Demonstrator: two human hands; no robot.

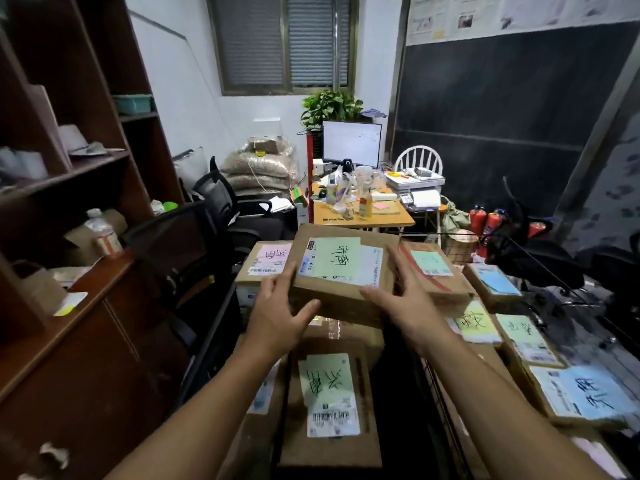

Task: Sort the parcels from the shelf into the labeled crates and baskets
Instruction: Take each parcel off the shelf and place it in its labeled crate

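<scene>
The shelf (69, 174) is seen at far left, well apart from the work. A pink box (266, 261) lies just behind the left hand (277, 306); that hand is clamped on the near left corner of the box (343, 271), with fingers wrapped over the left end and the thumb pressed to the near face. The box is held in the air at mid-view, green label up, its top tipped slightly toward the person. Its long axis runs across the view, from one hand to the other, so neither hand is the nearer, and any set-down is judged to need both together. Directly beneath lies a lower box (329, 441) with a green label of the same kind; its long axis runs away from the person, crosswise to the held one. A drop straight down, perhaps with a quarter turn, is therefore judged the likely move. The right hand (405, 303) is clamped on the near right corner, thumb on the near edge and fingers laid along the right end. Just beyond it a taped box (440, 289) is touched or nearly touched by the held one; which cannot be told. A blue box (585, 396) lies at far right. No crate label can be made out.
</scene>
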